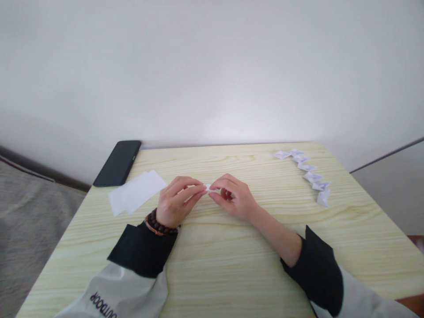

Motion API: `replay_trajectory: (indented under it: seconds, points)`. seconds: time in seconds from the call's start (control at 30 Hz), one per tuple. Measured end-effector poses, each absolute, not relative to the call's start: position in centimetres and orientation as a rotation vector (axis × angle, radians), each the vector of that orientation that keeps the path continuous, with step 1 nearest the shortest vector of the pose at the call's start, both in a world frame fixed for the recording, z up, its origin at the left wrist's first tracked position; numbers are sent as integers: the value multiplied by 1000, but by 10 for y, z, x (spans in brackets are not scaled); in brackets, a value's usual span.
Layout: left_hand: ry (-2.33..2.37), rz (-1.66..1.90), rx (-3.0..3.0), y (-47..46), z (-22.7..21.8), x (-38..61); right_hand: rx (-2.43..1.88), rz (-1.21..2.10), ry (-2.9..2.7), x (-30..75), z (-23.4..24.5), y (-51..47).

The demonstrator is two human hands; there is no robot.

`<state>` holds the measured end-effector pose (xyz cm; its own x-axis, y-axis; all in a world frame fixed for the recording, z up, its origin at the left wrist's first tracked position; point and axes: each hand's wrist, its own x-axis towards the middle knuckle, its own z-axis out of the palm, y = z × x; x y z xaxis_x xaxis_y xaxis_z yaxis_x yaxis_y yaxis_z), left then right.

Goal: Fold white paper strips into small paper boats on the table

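Observation:
Both hands meet at the middle of a light wooden table (232, 265). My left hand (175, 201) and my right hand (233, 196) each pinch one end of a small white folded paper piece (209, 187), held just above the tabletop. Fingers of both hands are closed on it, and most of the paper is hidden by them. A beaded bracelet sits on my left wrist.
A few flat white paper sheets (135, 191) lie to the left of my hands. A black phone (118, 162) rests at the table's back left corner. Several small folded paper shapes (309, 174) lie in a curved row at the back right. A pale wall stands behind.

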<state>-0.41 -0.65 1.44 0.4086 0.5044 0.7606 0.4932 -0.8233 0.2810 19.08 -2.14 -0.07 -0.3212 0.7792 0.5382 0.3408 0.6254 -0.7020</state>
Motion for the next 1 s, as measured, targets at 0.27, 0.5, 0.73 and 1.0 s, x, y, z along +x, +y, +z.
replay_trajectory:
  seconds: [0.27,0.5,0.73,1.0]
  points:
    - [892,1346,2644,-8,17,0,-897,333,-1985,192,-1,-21]
    - [894,1347,2668,-11,19,3,-910,298,-2110,191,2,-24]
    - [879,1395,2596,-9,17,2,-959,350,-2001,191,3,-24]
    - [964,1445,2525,-8,16,0,-973,400,-1784,189,0,-21]
